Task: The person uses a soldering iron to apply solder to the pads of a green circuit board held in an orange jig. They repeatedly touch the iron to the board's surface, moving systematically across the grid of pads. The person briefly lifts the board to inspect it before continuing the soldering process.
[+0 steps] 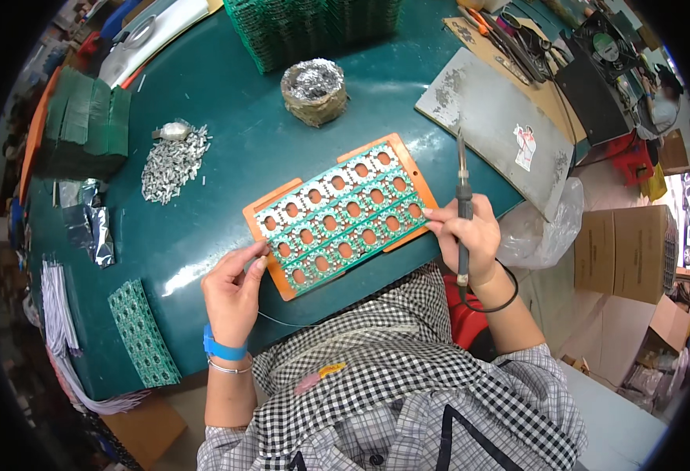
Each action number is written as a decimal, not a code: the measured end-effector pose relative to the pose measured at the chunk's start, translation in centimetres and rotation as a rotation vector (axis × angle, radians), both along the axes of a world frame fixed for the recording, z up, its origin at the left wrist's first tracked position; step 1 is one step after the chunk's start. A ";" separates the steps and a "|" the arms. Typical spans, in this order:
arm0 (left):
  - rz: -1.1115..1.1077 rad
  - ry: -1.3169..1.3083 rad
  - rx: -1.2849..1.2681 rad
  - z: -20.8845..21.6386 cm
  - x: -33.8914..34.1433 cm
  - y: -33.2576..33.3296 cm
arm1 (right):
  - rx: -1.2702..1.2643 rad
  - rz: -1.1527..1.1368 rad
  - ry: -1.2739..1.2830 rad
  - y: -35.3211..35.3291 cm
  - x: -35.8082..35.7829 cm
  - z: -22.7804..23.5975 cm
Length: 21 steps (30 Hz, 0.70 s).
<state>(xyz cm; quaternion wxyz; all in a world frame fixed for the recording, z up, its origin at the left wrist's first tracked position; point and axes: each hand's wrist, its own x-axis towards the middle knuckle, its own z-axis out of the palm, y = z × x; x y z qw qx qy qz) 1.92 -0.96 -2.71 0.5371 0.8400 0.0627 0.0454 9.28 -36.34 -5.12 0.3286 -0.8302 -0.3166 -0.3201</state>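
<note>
A panel of green circuit boards (340, 206) with rows of oval cut-outs lies on an orange fixture tray (424, 188) at the table's near edge. My left hand (231, 290), wearing a blue wristband, pinches the panel's left edge between thumb and forefinger. A soldering iron (464, 206) is gripped in my right hand (476, 239), its tip pointing up and away from the boards. The thumb and forefinger of that hand also touch the panel's right edge. The iron's black cord loops past my right wrist.
On the green table (227, 102) are a heap of small metallic parts (174, 165), a foil-topped round container (314, 90), stacked green boards (313, 27), another board panel (144, 334) and white wires (58, 310). A grey plate (486, 118) lies right; cardboard boxes (623, 251) stand beyond.
</note>
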 end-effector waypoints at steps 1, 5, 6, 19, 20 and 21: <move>-0.008 -0.011 0.048 0.1 0.2 -0.1 | 0.007 -0.004 0.013 -0.1 0.1 -0.2; -0.009 -0.054 0.147 0.1 0.6 -0.4 | 0.011 0.001 0.034 -0.2 0.2 0.5; -0.017 -0.054 0.193 0.4 0.7 -0.5 | 0.009 -0.004 0.036 -0.2 0.2 0.6; -0.045 -0.068 0.246 0.8 0.4 -1.3 | 0.136 -0.105 0.202 -0.7 0.8 0.8; -0.045 -0.050 0.234 0.9 0.4 -1.3 | 0.139 -0.079 0.212 -0.5 1.0 0.9; -0.051 -0.049 0.235 0.8 0.4 -1.2 | 0.142 -0.052 0.223 -0.3 1.4 1.3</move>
